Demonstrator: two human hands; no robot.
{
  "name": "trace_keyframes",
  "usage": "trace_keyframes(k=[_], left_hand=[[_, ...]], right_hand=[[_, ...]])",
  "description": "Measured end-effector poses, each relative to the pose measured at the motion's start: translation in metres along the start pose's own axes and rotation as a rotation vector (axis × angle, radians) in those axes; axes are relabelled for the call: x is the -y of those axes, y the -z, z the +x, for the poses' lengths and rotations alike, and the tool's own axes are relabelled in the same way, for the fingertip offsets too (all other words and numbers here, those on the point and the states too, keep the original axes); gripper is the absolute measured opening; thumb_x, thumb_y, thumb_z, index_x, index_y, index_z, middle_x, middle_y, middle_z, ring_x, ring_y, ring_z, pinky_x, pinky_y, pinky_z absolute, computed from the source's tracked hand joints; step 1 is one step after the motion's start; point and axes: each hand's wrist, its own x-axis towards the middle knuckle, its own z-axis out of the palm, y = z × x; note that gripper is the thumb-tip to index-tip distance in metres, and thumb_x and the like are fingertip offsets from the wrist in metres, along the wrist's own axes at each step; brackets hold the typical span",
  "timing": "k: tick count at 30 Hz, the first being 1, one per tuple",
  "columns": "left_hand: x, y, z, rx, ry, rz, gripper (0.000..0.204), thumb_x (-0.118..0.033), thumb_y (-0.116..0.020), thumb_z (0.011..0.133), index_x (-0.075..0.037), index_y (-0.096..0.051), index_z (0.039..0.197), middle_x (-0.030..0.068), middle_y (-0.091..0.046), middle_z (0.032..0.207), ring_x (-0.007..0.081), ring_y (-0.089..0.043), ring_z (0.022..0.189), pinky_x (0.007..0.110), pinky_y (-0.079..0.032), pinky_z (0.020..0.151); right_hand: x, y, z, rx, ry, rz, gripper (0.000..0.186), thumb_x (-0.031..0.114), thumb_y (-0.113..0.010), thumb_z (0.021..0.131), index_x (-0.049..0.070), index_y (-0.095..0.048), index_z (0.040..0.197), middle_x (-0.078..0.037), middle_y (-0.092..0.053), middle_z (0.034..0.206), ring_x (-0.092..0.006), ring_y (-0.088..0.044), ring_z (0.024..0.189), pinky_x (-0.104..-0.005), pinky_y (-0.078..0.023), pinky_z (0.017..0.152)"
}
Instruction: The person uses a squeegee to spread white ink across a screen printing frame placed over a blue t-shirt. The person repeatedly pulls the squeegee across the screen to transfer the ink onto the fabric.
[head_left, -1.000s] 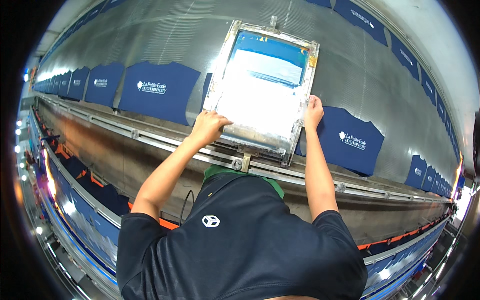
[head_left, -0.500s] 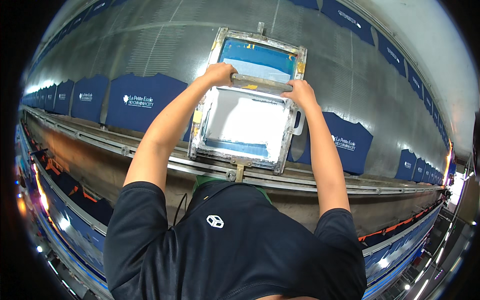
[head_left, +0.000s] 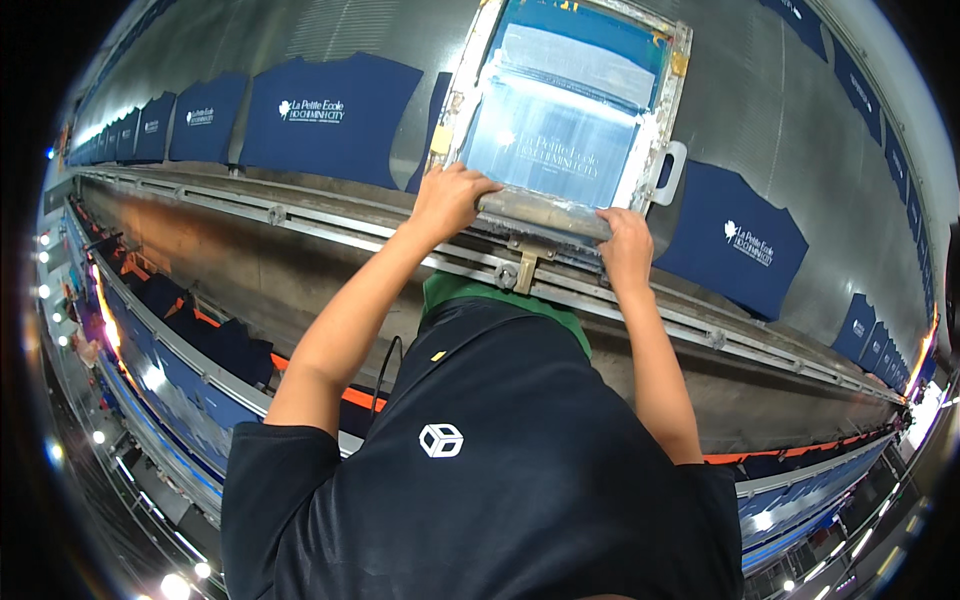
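While the squeegee [head_left: 545, 211] lies between, left fingers [head_left: 474, 185] and right fingers [head_left: 613, 220] curl closed over its ends.

Free room over the table [head_left: 730, 110] right of the frame [head_left: 668, 110], beyond the jutting handle [head_left: 680, 170]; bar [head_left: 545, 211] and bracket [head_left: 525, 268] obstruct the frame's near end.

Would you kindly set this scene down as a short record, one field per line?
Left hand: gripping the squeegee bar at its left end
Right hand: gripping its right end
Bar position: across the near end of the screen frame
Frame fittings: white handle on the right side
Garments: printed navy pieces left and right of the frame
Surface: gray table
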Motion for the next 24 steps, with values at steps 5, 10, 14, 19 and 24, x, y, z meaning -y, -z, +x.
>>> trace_keyframes(k=[5, 10, 14, 19, 24], left_hand=[[-0.020, -0.003, -0.063, -0.020, -0.025, -0.030, 0.056, 0.003, -0.069, 0.072, -0.021, -0.075, 0.122, -0.0028, -0.074, 0.119, 0.0224, -0.064, 0.103, 0.039, -0.049, 0.086], [-0.004, 0.044, 0.000, 0.193, -0.062, 0.090, 0.043, -0.006, -0.073, 0.076, -0.021, -0.077, 0.116, 0.0071, -0.077, 0.096, 0.0286, -0.072, 0.090, 0.045, -0.055, 0.081], [0.029, 0.068, 0.150, 0.314, 0.016, -0.064, 0.045, -0.032, -0.088, 0.070, -0.017, -0.079, 0.112, 0.0122, -0.078, 0.094, 0.0305, -0.075, 0.087, 0.044, -0.059, 0.079], [0.057, 0.069, 0.234, 0.270, -0.031, -0.083, 0.056, -0.037, -0.090, 0.064, -0.012, -0.079, 0.113, 0.0121, -0.079, 0.099, 0.0294, -0.075, 0.093, 0.042, -0.059, 0.084], [0.039, 0.055, 0.191, 0.340, 0.039, -0.033, 0.049, -0.040, -0.088, 0.068, -0.018, -0.079, 0.111, 0.0115, -0.078, 0.098, 0.0290, -0.075, 0.093, 0.042, -0.059, 0.084]], right_hand=[[0.025, 0.000, -0.058, 0.005, 0.000, 0.062, 0.049, -0.012, -0.073, 0.063, 0.007, -0.071, 0.108, -0.011, -0.069, 0.106, -0.0338, -0.064, 0.106, -0.0441, -0.054, 0.089], [0.005, 0.049, 0.001, 0.230, 0.016, 0.051, 0.040, 0.010, -0.084, 0.072, 0.006, -0.072, 0.111, -0.015, -0.071, 0.107, -0.0352, -0.066, 0.109, -0.0441, -0.054, 0.094], [-0.023, 0.074, 0.151, 0.407, -0.135, -0.054, 0.061, 0.025, -0.089, 0.075, -0.003, -0.069, 0.125, -0.027, -0.071, 0.120, -0.0381, -0.069, 0.115, -0.0441, -0.054, 0.099], [-0.061, 0.058, 0.231, 0.267, -0.064, -0.118, 0.076, 0.030, -0.096, 0.063, -0.009, -0.069, 0.122, -0.029, -0.072, 0.116, -0.0372, -0.072, 0.109, -0.0426, -0.055, 0.096], [-0.068, 0.032, 0.183, 0.283, -0.141, 0.064, 0.059, 0.031, -0.097, 0.063, -0.007, -0.070, 0.099, -0.029, -0.071, 0.091, -0.0430, -0.071, 0.093, -0.0468, -0.055, 0.083]])
